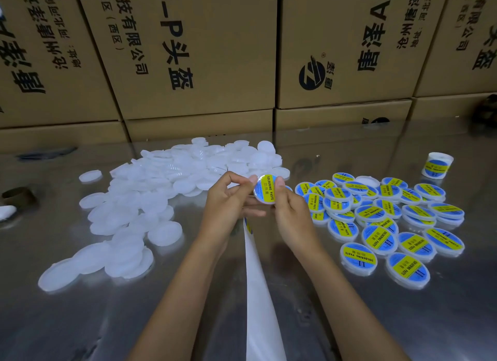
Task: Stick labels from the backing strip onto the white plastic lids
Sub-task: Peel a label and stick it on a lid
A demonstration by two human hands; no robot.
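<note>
White backing strip (258, 293) runs up between the forearms to the left hand (228, 199). Both hands pinch one labelled lid (266, 190) above the metal table (80, 320); the right hand (290, 213) thumbs its label. Blank lids (150, 196) lie left, labelled lids (382, 213) right

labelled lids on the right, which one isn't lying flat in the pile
The labelled lid held up between both hands, left hand and right hand; the others lie on the table.
</note>
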